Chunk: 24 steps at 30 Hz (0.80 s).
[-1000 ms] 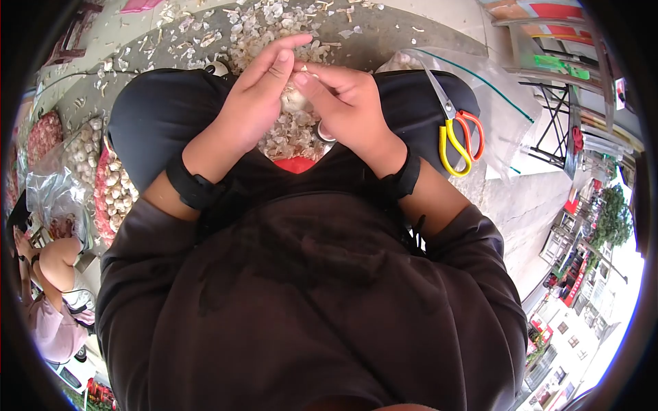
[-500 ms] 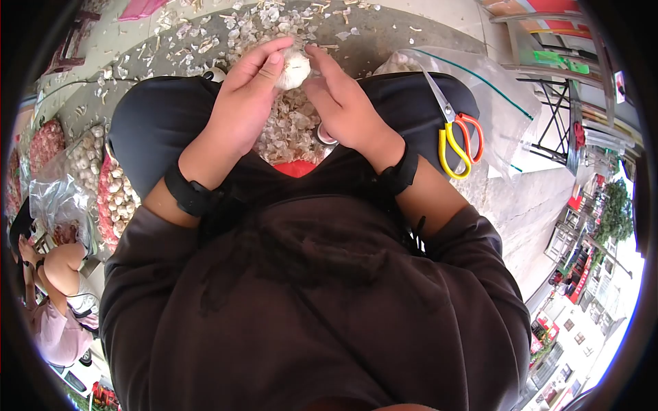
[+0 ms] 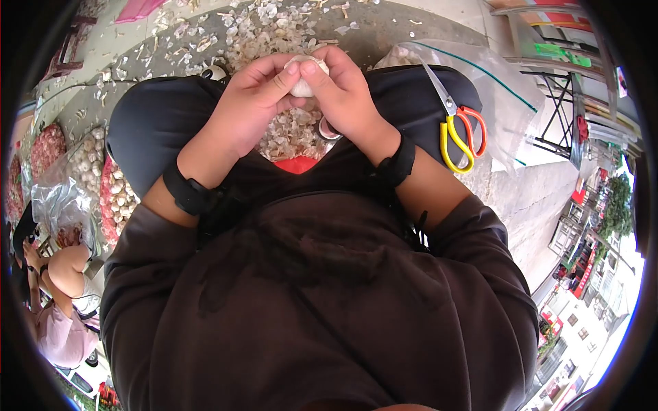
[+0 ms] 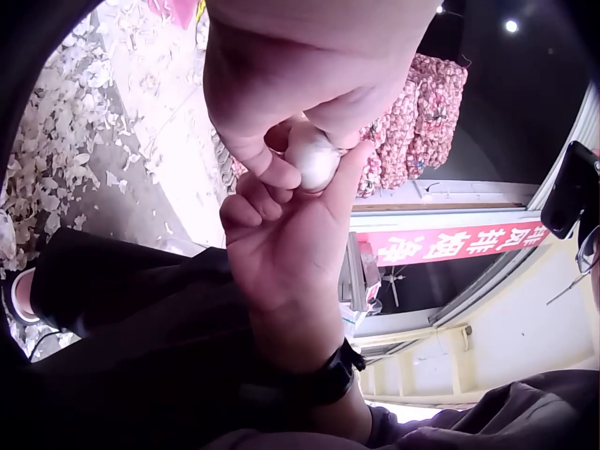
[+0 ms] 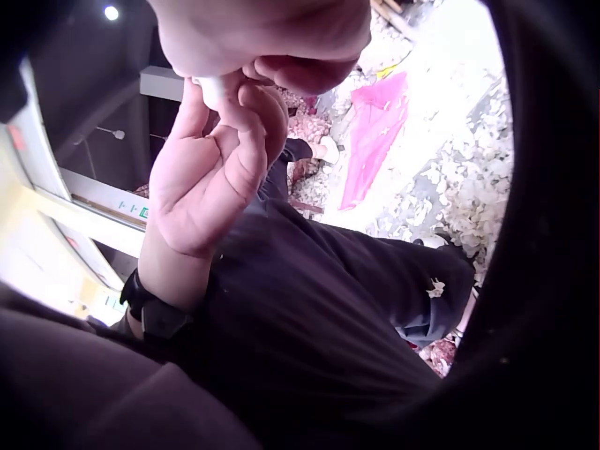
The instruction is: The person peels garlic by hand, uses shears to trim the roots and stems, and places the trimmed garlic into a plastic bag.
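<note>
A pale garlic bulb (image 3: 301, 88) is held between both hands above the lap. My left hand (image 3: 255, 94) grips it from the left, and my right hand (image 3: 348, 94) holds it from the right. Both thumbs press on the near side of the bulb, their tips close together. Smooth white bulb (image 4: 312, 161) shows between the fingers in the left wrist view. Seen from the right wrist, most of the bulb (image 5: 217, 92) is hidden by the hands. Loose garlic skins (image 3: 291, 133) are heaped just below the hands, between the legs.
Scissors (image 3: 458, 140) with yellow and orange handles lie by the right thigh, beside a clear plastic bag (image 3: 480, 75). Garlic bulbs fill a net sack (image 3: 116, 198) at the left. Skins litter the floor (image 3: 199, 41) ahead. Another person (image 3: 65, 294) sits at far left.
The hands first nearly met over the bulb, then parted with the bulb by the left fingers. Now the right hand has closed in, and both thumbs are on the bulb.
</note>
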Each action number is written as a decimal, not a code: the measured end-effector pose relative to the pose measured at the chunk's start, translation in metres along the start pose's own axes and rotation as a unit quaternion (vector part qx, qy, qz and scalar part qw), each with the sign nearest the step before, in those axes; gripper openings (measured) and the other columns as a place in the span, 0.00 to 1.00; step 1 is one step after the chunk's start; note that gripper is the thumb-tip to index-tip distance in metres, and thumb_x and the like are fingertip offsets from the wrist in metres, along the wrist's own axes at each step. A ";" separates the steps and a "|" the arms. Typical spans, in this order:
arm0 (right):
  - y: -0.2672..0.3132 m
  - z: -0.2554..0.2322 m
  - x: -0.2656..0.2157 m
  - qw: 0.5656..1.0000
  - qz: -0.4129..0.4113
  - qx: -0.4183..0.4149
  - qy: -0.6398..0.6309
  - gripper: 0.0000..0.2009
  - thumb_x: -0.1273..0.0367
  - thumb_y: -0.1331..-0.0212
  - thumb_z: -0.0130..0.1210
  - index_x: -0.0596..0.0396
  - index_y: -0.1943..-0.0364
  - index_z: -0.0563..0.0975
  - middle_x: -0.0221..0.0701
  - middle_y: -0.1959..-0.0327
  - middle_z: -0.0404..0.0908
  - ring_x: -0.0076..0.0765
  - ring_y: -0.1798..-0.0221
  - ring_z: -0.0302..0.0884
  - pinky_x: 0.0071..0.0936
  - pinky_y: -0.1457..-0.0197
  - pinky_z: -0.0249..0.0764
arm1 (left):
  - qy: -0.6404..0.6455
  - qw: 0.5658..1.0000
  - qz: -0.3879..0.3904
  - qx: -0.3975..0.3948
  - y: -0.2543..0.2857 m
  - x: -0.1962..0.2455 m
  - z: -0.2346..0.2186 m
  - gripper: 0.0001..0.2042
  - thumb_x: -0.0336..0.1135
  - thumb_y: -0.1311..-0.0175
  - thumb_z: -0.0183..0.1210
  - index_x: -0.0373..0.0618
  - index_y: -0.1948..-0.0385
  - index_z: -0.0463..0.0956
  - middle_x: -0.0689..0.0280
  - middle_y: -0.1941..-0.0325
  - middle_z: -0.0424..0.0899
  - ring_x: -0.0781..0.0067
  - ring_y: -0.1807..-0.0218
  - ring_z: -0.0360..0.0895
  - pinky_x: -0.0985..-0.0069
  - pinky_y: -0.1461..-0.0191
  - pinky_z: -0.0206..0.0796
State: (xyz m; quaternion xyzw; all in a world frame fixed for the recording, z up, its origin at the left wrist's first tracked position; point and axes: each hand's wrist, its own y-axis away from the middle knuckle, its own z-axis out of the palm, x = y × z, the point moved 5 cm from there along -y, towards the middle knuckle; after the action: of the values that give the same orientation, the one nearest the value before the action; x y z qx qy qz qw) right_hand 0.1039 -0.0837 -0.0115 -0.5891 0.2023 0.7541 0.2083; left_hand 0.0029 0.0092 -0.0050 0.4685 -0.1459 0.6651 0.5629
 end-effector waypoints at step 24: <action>0.002 0.001 -0.013 0.985 -0.085 0.051 0.141 0.16 0.57 0.33 0.55 0.59 0.61 0.76 0.26 0.77 0.75 0.21 0.76 0.70 0.23 0.70 0.71 | 0.094 0.994 0.060 0.014 -0.009 0.000 0.003 0.10 0.34 0.29 0.54 0.41 0.53 0.72 0.61 0.49 0.79 0.69 0.45 0.76 0.67 0.40 0.71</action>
State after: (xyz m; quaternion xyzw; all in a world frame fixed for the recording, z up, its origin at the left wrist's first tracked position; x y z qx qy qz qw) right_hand 0.1049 -0.0863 0.0019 -0.6934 0.2172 0.6317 0.2703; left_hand 0.0120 0.0092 -0.0064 0.4018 -0.1111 0.7409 0.5266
